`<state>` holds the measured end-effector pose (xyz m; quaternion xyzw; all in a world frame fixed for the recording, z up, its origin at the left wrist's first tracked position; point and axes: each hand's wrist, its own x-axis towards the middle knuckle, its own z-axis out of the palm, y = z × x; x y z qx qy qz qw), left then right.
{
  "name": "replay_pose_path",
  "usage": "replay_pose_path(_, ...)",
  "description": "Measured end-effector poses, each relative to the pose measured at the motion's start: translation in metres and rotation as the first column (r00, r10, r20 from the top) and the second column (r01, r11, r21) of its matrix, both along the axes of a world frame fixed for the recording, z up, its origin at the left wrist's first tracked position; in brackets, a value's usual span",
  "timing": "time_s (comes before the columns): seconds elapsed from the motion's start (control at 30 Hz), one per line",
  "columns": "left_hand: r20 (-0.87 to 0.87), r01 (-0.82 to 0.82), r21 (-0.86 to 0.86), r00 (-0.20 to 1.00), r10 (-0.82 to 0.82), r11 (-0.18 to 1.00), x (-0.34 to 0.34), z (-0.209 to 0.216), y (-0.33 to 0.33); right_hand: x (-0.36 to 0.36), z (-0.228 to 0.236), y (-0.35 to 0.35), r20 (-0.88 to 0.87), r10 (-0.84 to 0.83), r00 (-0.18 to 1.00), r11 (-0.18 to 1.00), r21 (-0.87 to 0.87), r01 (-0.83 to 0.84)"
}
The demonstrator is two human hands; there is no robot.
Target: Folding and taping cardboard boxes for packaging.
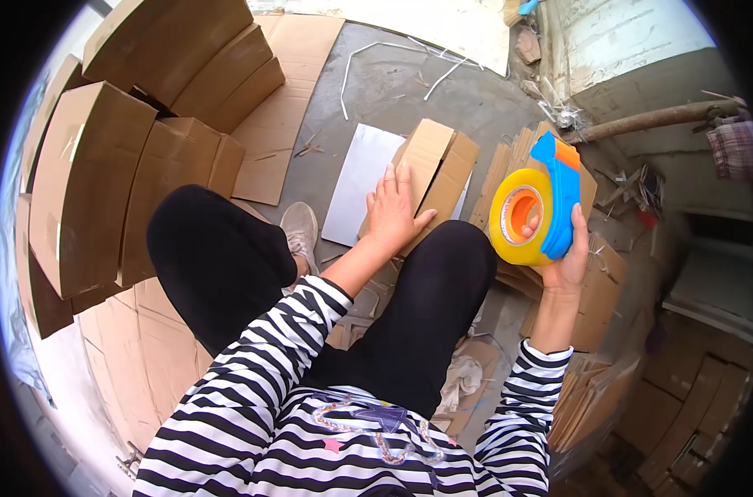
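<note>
A small brown cardboard box (449,170) lies in front of me with its top flaps folded in and a dark gap between them. My left hand (389,207) rests on its left flap, fingers stretched out and holding nothing. Raised to the right of the box, my right hand (568,257) grips a blue tape dispenser (564,195) with an orange part at its top end. A wide roll of yellow tape (506,247) with an orange core sits on the dispenser. Part of the box is hidden by my hand and knee.
Under the box is a pale flat board (350,186) on the concrete floor. Closed boxes (103,178) are stacked at the left. Bundled flat cardboard (604,290) stands at the right, below a wooden pole (650,122). White strapping (384,44) lies farther off.
</note>
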<state>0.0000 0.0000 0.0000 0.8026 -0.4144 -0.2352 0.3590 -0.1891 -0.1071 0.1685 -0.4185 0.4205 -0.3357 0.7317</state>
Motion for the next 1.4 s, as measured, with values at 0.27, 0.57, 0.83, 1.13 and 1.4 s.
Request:
replay_pose_path(0.27,0.441,0.015,0.349,0.880,-0.178,0.937,-0.033,0.021,-0.045,-0.007,0.020,0.011,-0.024,-0.089,0.996,0.995,-0.041,0.088)
replay_pose_path(0.57,0.440,0.397,0.384,0.715,-0.543,0.834,0.008,0.024,-0.031,-0.031,0.033,0.011,-0.046,-0.078,0.996,0.994,-0.075,0.074)
replay_pose_path(0.83,0.729,0.698,0.588,-0.239,-0.641,0.408,0.107,0.029,-0.036,-0.025,0.035,0.004,-0.014,0.005,1.000,0.995,-0.100,-0.006)
replay_pose_path(1.13,0.509,0.519,0.152,0.688,-0.517,0.841,0.061,0.019,-0.009,0.004,0.013,0.005,-0.008,-0.050,0.999,0.998,-0.041,0.049)
replay_pose_path(1.4,0.463,0.127,0.077,0.874,-0.148,0.989,0.015,0.002,-0.011,0.025,0.009,-0.008,0.005,0.090,0.996,0.996,-0.003,-0.090)
